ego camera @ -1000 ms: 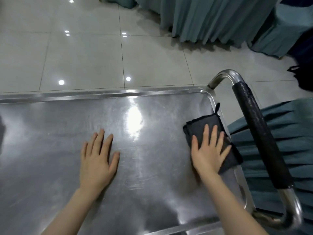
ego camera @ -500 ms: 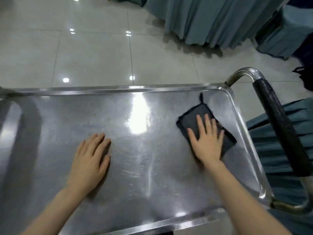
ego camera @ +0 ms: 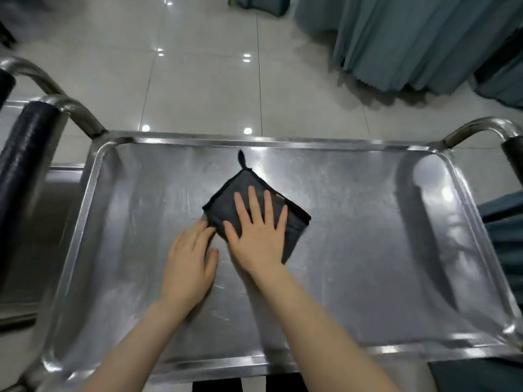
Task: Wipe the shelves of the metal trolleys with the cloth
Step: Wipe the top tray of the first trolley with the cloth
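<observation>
Cloth [ego camera: 226, 205] under right hand [ego camera: 256, 236], beside left hand [ego camera: 188, 264]

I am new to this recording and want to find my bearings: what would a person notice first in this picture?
First, the right hand pressed flat on a dark folded cloth near the middle of the shiny metal trolley shelf, with the left hand flat beside it, fingertips at the cloth's edge. Next, the teal drapes hanging to the tiled floor at upper right.
</observation>
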